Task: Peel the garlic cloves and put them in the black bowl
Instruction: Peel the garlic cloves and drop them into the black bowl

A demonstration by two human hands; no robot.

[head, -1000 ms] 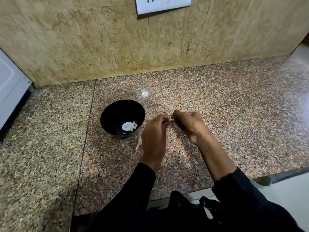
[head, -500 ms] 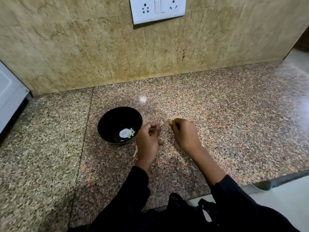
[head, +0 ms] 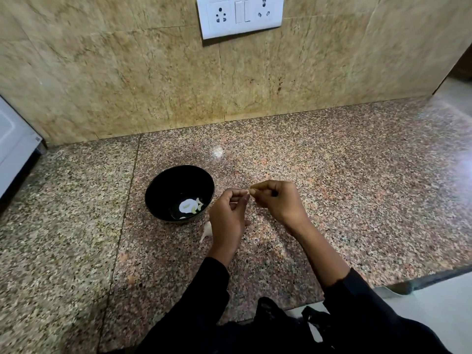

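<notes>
Hands (head: pixel 277 204) again together, pinching clove (head: pixel 248 193)

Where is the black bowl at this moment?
In the head view the black bowl stands on the granite counter, just left of the left hand, with a garlic piece beside its near edge.

Speckled granite desk (head: pixel 332 187) against a beige stone wall, black bowl (head: pixel 163 185) holding a few peeled garlic cloves (head: pixel 195 208), left hand (head: pixel 227 215) and right hand (head: pixel 278 203) pinching a small garlic piece (head: pixel 248 192) between fingertips, unpeeled clove (head: pixel 207 229) on the desk beside the bowl, white socket plate (head: pixel 240 15) above.
</notes>
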